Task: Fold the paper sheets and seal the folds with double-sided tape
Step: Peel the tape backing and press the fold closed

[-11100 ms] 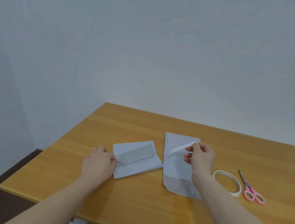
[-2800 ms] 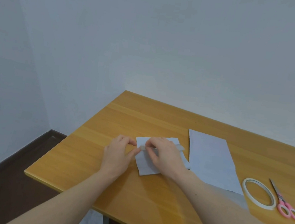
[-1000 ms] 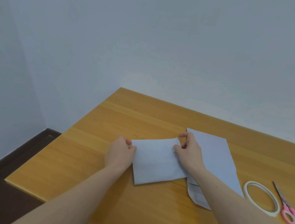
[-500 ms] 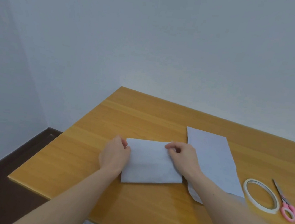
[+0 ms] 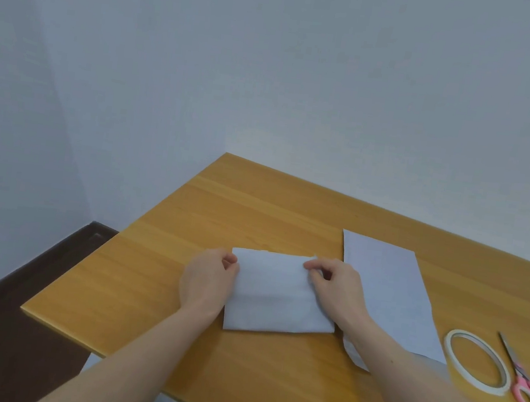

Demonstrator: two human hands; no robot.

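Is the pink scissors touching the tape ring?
Apart. In the head view a strip of bare wooden table shows between the tape ring and the pink scissors, which lie to its right.

two paper sheets point(image 5: 278, 296), one tape roll point(image 5: 477, 362), one scissors point(image 5: 522, 379)

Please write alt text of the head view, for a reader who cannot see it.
Two hands, left hand and right hand, pinch the far corners of a folded paper on a wooden table. To its right lie a longer sheet, a tape roll and pink scissors.
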